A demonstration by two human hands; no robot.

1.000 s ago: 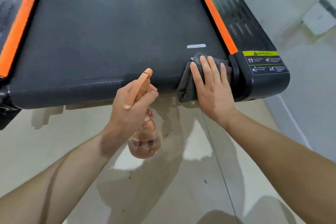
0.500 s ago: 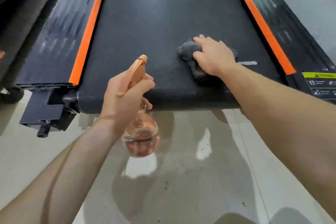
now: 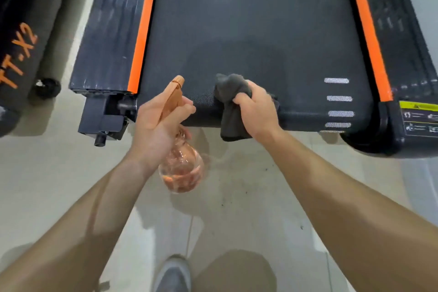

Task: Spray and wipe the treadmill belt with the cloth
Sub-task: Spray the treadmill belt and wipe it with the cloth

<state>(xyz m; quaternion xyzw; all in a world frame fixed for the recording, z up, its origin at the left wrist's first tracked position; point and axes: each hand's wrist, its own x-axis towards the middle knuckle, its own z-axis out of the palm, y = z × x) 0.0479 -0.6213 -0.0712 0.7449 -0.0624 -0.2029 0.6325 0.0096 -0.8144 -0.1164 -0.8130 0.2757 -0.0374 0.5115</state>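
The black treadmill belt [image 3: 248, 31] fills the upper middle, framed by orange strips. My right hand [image 3: 257, 111] grips a bunched dark grey cloth [image 3: 231, 106] at the belt's near end; part of the cloth hangs over the rear roller edge. My left hand [image 3: 157, 123] holds a clear spray bottle [image 3: 181, 173] with an orange trigger head, just off the belt's near left corner, nozzle pointing toward the belt. Liquid shows in the bottle's round base.
A black side rail [image 3: 104, 38] lies left of the belt, a rail with a yellow warning label [image 3: 418, 114] lies right. Another dark machine lettered in orange [image 3: 19, 54] stands far left. Pale tiled floor [image 3: 237, 220] lies below, with my shoe [image 3: 173, 275] at the bottom.
My right hand has swept the cloth from the belt's right rear corner leftward to its near edge and bunched it in a fist. The view shifted left; the left hand stayed with the bottle.
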